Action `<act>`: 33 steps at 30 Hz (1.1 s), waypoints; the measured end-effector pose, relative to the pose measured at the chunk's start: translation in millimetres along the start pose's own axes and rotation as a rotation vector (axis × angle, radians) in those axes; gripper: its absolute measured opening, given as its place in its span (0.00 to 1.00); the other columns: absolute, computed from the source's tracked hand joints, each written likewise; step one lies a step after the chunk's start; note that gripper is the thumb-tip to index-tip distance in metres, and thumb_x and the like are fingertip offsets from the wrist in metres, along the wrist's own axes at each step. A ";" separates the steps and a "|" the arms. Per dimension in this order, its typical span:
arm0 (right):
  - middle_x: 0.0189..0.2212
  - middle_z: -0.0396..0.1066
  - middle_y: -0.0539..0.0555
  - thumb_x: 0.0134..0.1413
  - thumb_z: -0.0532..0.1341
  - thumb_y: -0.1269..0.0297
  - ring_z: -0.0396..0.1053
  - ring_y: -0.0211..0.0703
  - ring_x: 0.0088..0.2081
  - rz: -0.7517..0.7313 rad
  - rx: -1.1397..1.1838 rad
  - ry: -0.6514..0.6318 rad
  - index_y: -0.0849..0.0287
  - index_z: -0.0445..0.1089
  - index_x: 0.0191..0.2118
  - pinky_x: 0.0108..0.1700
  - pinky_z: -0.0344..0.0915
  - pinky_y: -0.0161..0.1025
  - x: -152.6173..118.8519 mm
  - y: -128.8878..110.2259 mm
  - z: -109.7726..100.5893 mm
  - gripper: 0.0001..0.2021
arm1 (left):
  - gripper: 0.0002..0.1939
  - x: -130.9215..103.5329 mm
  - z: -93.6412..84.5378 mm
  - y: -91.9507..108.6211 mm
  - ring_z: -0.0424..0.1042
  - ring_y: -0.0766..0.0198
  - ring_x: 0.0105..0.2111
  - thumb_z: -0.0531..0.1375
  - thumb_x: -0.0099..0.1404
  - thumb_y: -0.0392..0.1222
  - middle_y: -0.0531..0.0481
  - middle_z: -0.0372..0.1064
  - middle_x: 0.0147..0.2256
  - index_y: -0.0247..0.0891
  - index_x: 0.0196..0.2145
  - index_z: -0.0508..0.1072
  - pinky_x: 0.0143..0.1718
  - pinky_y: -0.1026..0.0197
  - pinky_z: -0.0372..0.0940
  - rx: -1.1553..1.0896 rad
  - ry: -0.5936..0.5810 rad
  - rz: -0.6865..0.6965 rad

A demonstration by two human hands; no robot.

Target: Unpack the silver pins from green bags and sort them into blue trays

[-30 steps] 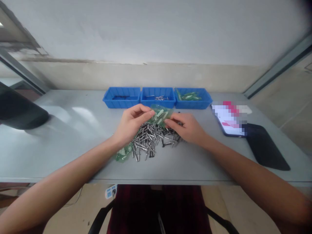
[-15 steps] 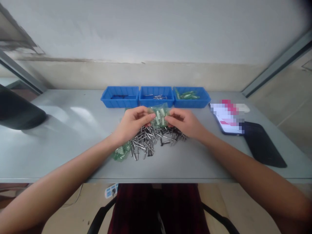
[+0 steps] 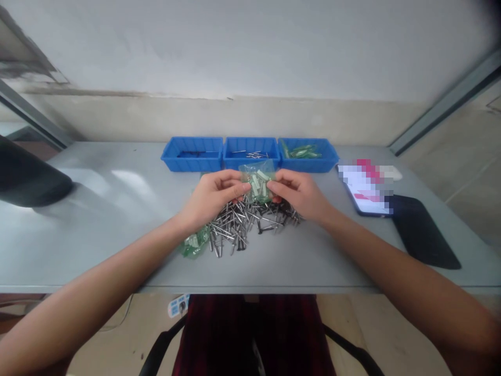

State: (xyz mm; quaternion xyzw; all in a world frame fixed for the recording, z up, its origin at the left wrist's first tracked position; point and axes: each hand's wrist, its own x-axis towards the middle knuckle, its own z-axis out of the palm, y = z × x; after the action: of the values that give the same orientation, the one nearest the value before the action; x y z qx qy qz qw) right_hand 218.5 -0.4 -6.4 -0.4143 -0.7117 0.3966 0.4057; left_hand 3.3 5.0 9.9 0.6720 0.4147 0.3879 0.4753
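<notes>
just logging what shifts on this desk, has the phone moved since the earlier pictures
No, the phone keeps its place, just off the right end of the right blue bin.

Hiding parts of bag (image 3: 258, 180) and pile (image 3: 233, 222) behind left hand (image 3: 213, 196) and right hand (image 3: 299, 192); cutting off cylinder (image 3: 33, 175) at left; blurring phone (image 3: 364, 190).

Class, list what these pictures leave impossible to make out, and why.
Head view:
- Dark cylinder: far end cut off by left edge.
- Lit phone screen: content masked by pixel blocks.
- Black pieces in left blue plastic bin: too small to identify.
- Silver metal pin pile: partly covered by left hand.
</notes>
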 end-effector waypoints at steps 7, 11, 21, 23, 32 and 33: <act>0.22 0.66 0.47 0.57 0.60 0.56 0.65 0.35 0.26 0.026 -0.001 -0.061 0.58 0.64 0.26 0.29 0.62 0.35 -2.4 -5.0 1.9 0.13 | 0.07 -1.6 -0.4 4.1 0.66 0.68 0.24 0.63 0.60 0.43 0.53 0.67 0.23 0.38 0.29 0.74 0.26 0.64 0.62 0.058 -0.005 0.031; 0.22 0.65 0.47 0.57 0.59 0.57 0.64 0.34 0.25 0.008 -0.050 -0.056 0.59 0.63 0.25 0.28 0.60 0.35 -3.4 -8.5 2.1 0.14 | 0.07 -1.7 -0.7 4.8 0.66 0.68 0.23 0.63 0.60 0.43 0.53 0.67 0.23 0.37 0.29 0.74 0.25 0.65 0.61 0.081 0.005 0.027; 0.23 0.65 0.47 0.58 0.59 0.58 0.65 0.33 0.26 -0.001 -0.010 -0.049 0.59 0.64 0.27 0.29 0.61 0.33 -2.7 -6.3 2.6 0.12 | 0.07 -2.5 -1.9 5.3 0.65 0.70 0.24 0.63 0.61 0.43 0.54 0.67 0.24 0.36 0.30 0.74 0.27 0.67 0.60 0.069 -0.025 0.013; 0.23 0.66 0.47 0.58 0.59 0.59 0.65 0.33 0.26 -0.008 -0.014 -0.046 0.59 0.64 0.27 0.29 0.61 0.33 -2.9 -6.9 2.3 0.12 | 0.07 -2.8 -2.0 5.3 0.64 0.71 0.24 0.63 0.61 0.43 0.55 0.66 0.23 0.36 0.30 0.74 0.26 0.67 0.59 0.078 -0.007 0.015; 0.22 0.65 0.47 0.58 0.59 0.58 0.65 0.33 0.25 0.001 -0.018 -0.041 0.59 0.64 0.27 0.29 0.60 0.34 -2.5 -5.3 2.7 0.12 | 0.09 -1.3 -0.8 0.0 0.65 0.70 0.24 0.65 0.59 0.44 0.53 0.68 0.24 0.36 0.33 0.75 0.27 0.66 0.61 0.034 0.021 0.021; 0.22 0.65 0.47 0.58 0.59 0.58 0.64 0.33 0.25 -0.001 -0.029 -0.041 0.59 0.64 0.27 0.29 0.59 0.34 -2.3 -5.5 2.5 0.12 | 0.08 -1.4 -0.6 -0.1 0.65 0.70 0.24 0.65 0.59 0.44 0.53 0.68 0.24 0.36 0.33 0.75 0.27 0.66 0.61 0.035 0.021 0.023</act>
State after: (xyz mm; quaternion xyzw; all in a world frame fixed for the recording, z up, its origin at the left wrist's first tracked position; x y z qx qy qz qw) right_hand 215.5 -5.0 -2.9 -0.4114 -0.7258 0.3944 0.3851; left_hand 2.2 3.9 9.8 0.6809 0.4185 0.3932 0.4546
